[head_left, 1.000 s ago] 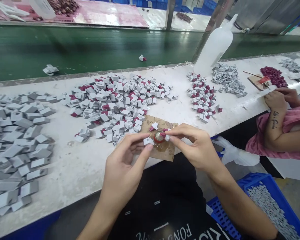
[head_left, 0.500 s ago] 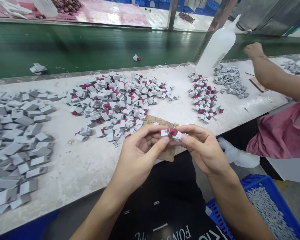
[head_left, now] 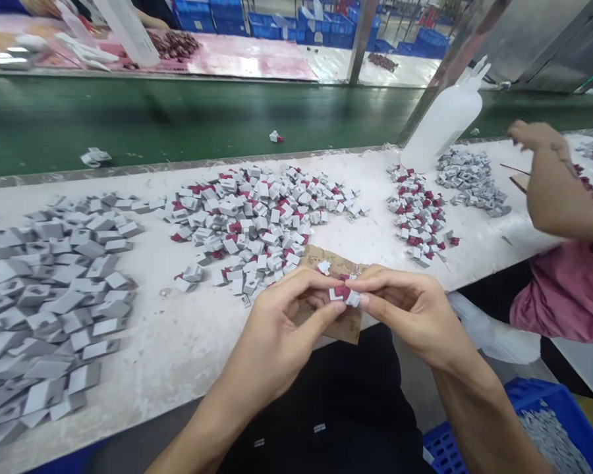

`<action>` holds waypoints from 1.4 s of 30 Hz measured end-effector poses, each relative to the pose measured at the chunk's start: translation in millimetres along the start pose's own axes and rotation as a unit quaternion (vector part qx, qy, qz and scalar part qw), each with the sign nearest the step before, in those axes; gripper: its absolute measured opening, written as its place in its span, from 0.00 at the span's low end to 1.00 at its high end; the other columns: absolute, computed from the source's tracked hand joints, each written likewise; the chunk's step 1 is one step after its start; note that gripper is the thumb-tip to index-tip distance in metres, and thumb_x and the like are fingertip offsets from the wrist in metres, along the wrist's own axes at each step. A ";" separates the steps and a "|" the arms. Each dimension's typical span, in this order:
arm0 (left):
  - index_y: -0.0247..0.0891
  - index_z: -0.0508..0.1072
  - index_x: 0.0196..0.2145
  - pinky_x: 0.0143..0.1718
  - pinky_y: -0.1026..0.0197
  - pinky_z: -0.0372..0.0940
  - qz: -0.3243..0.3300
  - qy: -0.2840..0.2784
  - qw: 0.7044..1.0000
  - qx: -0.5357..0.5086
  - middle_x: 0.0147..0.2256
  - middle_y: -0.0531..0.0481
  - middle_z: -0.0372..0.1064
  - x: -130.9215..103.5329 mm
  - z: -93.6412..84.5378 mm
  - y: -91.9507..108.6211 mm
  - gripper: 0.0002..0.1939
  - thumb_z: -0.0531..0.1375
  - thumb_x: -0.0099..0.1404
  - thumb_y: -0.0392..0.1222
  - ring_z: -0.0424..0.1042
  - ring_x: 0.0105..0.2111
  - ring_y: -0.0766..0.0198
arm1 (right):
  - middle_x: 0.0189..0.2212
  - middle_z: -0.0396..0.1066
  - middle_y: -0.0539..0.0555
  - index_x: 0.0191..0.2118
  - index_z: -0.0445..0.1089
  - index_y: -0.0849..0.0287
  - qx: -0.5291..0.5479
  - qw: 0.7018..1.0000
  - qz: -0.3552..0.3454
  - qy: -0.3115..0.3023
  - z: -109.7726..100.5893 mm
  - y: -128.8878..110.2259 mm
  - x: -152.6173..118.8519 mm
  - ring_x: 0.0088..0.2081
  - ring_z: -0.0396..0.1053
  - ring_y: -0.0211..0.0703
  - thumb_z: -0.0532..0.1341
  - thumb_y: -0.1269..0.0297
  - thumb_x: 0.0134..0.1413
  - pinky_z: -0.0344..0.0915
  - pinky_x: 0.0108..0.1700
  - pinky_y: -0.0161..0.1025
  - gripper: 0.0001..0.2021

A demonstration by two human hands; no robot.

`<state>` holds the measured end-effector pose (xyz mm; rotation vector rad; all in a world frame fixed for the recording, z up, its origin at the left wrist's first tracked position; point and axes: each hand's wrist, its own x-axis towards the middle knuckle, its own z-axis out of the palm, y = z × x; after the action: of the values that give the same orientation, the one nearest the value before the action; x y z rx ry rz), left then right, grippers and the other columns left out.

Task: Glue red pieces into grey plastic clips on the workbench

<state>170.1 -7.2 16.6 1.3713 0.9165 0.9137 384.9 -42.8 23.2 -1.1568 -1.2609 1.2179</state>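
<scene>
Between my two hands is a small grey-and-dark-red plastic part, pinched at the table's front edge. My left hand is closed on its left side with thumb and forefinger. From the right, my right hand pinches the part's other end. Under my fingers lies a piece of brown cardboard, with a small white-grey piece just above the part. Beyond my left hand spreads a pile of grey-and-red parts. Fingertips hide some of the held part.
Plain grey blocks cover the left of the table. A smaller grey-and-red pile and a white squeeze bottle stand right. Behind runs a green conveyor belt. A co-worker's arm reaches in at right, above a blue crate.
The view has shifted, so the scene sits lower and further right. The grey and red pieces in my fingers, seen with a gap before, now sit together. The co-worker's hand has moved.
</scene>
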 end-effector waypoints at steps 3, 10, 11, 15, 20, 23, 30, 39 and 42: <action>0.46 0.88 0.45 0.43 0.59 0.81 0.005 -0.004 1.000 0.016 0.41 0.47 0.85 4.3 -16.8 11.4 0.04 0.72 0.75 0.44 0.85 0.41 0.56 | 0.43 0.89 0.55 0.48 0.92 0.48 -0.005 0.999 0.004 -0.046 6.4 -14.8 14.6 0.44 0.88 0.50 0.77 0.59 0.71 0.86 0.44 0.43 0.05; 0.46 0.87 0.47 0.42 0.55 0.81 0.047 0.129 0.970 0.200 0.44 0.45 0.86 32.2 -95.9 47.5 0.12 0.74 0.69 0.52 0.85 0.42 0.51 | 0.45 0.88 0.57 0.55 0.89 0.54 -0.213 0.971 -0.106 -0.022 22.5 -29.6 158.2 0.39 0.84 0.48 0.71 0.60 0.75 0.84 0.42 0.46 0.11; 0.45 0.87 0.46 0.42 0.54 0.81 0.046 0.158 0.961 0.222 0.43 0.45 0.85 39.1 -108.1 50.3 0.13 0.74 0.68 0.52 0.84 0.42 0.51 | 0.47 0.88 0.58 0.56 0.88 0.56 -0.263 0.957 -0.123 0.005 28.2 -25.2 191.7 0.41 0.84 0.48 0.68 0.66 0.75 0.84 0.46 0.47 0.12; 0.42 0.84 0.43 0.49 0.48 0.81 0.006 0.226 0.935 0.274 0.41 0.44 0.85 80.9 -148.3 55.6 0.11 0.73 0.65 0.48 0.84 0.43 0.48 | 0.61 0.83 0.65 0.60 0.86 0.64 -0.396 0.912 -0.103 0.000 65.1 -1.6 314.1 0.59 0.81 0.58 0.61 0.85 0.65 0.74 0.69 0.57 0.24; 0.39 0.84 0.41 0.52 0.44 0.80 -0.081 0.268 0.906 0.318 0.40 0.43 0.85 163.8 -180.1 55.6 0.11 0.76 0.60 0.35 0.84 0.41 0.48 | 0.69 0.78 0.65 0.56 0.87 0.63 -0.395 0.913 -0.089 -0.049 108.3 23.5 392.4 0.70 0.72 0.64 0.67 0.84 0.58 0.64 0.77 0.61 0.23; 0.34 0.84 0.43 0.51 0.48 0.79 -0.129 0.269 0.895 0.330 0.40 0.42 0.85 215.2 -188.5 50.8 0.12 0.74 0.62 0.29 0.84 0.42 0.50 | 0.56 0.84 0.65 0.44 0.87 0.60 -0.387 0.918 -0.065 -0.051 109.7 31.5 409.9 0.64 0.77 0.66 0.72 0.79 0.55 0.68 0.74 0.62 0.12; 0.19 0.81 0.50 0.58 0.52 0.71 -0.130 0.209 0.907 0.342 0.54 0.30 0.84 292.3 -172.6 30.8 0.12 0.72 0.74 0.32 0.80 0.52 0.58 | 0.40 0.78 0.54 0.57 0.78 0.56 -0.290 0.956 -0.026 0.035 46.2 18.4 393.4 0.44 0.84 0.50 0.64 0.71 0.69 0.83 0.54 0.50 0.14; 0.24 0.82 0.53 0.66 0.43 0.70 -0.142 0.141 0.887 0.416 0.60 0.26 0.82 328.5 -126.4 25.4 0.19 0.77 0.67 0.32 0.79 0.63 0.42 | 0.40 0.80 0.56 0.41 0.85 0.56 -0.038 0.995 0.072 0.050 -32.5 -9.7 240.8 0.43 0.79 0.46 0.82 0.62 0.59 0.81 0.45 0.42 0.10; 0.19 0.77 0.60 0.70 0.45 0.66 -0.116 0.132 0.874 0.454 0.68 0.25 0.75 304.0 -123.3 39.7 0.22 0.71 0.76 0.39 0.74 0.70 0.41 | 0.41 0.81 0.55 0.39 0.86 0.55 -0.023 0.995 0.069 0.065 -42.4 -6.8 185.4 0.43 0.77 0.45 0.88 0.50 0.49 0.79 0.42 0.40 0.20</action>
<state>172.7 320.8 56.4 1.8714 1.8261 0.4754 418.3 144.1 36.9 -1.3546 -1.1318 1.1976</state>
